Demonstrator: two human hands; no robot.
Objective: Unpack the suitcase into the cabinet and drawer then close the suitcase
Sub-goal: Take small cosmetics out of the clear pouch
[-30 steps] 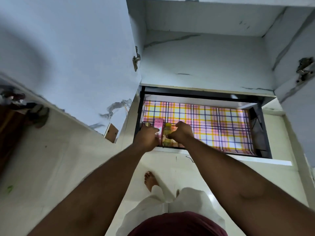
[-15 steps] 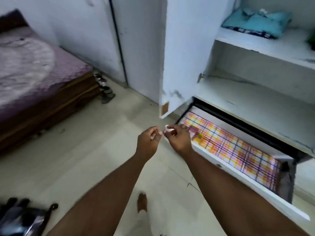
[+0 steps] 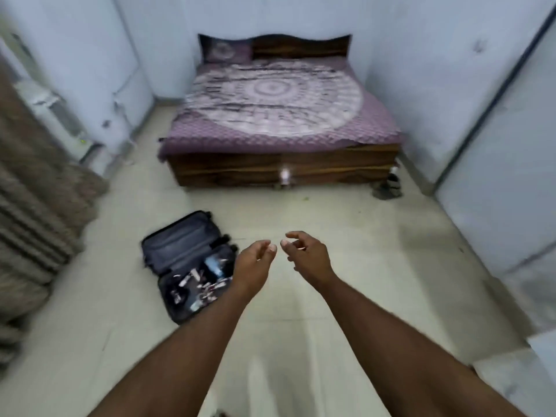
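**Both hands empty over the floor, suitcase open to my left**

My left hand (image 3: 252,264) and right hand (image 3: 307,254) are stretched out in front of me over the pale tiled floor (image 3: 376,266), close together but not touching. Both are empty. The fingers of each are loosely curled and parted, the thumbs apart from the other fingers, nothing pinched or held between them. My left fingertips (image 3: 272,247) point toward my right ones across a small gap.

The suitcase (image 3: 188,264) lies open flat on the floor, just left of my left hand and partly hidden behind that wrist. Its lid half is farther from me and shows a grey lining with nothing I can make out on it. The nearer half holds a jumble of small items (image 3: 200,285), light and dark; the blur keeps me from telling what each one is.

Beyond the suitcase and my hands, a bed (image 3: 279,115) stands against the far wall, wooden-framed, with a purple patterned cover and a dark headboard. A pair of shoes (image 3: 388,186) sits on the floor at the bed's near right corner. A brown curtain (image 3: 33,200) hangs along the left edge of my view. White panels (image 3: 496,176) run down the right side. At the lower right corner a white edge juts in; I cannot tell what it is.
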